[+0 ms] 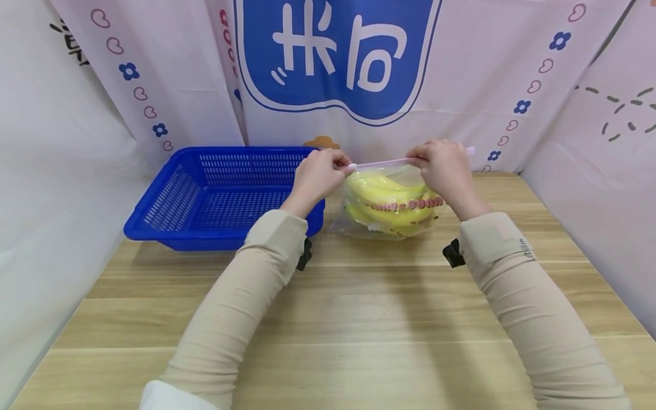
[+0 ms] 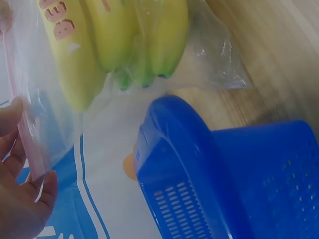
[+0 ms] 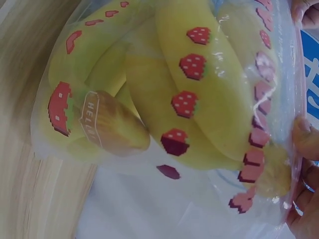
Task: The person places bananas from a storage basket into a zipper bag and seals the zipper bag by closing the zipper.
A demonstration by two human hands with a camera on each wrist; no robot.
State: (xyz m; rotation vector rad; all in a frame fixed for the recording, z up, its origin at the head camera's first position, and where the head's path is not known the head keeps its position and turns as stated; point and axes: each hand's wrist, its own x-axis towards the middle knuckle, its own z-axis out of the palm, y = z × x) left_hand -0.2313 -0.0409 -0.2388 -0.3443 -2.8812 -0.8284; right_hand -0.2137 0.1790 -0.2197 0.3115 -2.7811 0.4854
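Note:
A clear zip bag (image 1: 353,226) printed with pink lettering and strawberries stands on the table with a bunch of yellow bananas (image 1: 389,216) inside. Along its top runs a pink zip strip (image 1: 384,163). My left hand (image 1: 320,173) pinches the left end of that strip between thumb and fingers, and the left wrist view shows the same grip. Farther right, my right hand (image 1: 446,171) pinches the strip, whose end sticks out past the fingers. In the right wrist view the green-tinged bananas (image 3: 164,89) press against the printed plastic.
A blue slotted basket (image 1: 225,233) stands left of the bag, its right rim close to my left hand. The wooden table (image 1: 348,330) reaches toward me. Behind it hangs a white cloth (image 1: 476,68) with a blue printed sign.

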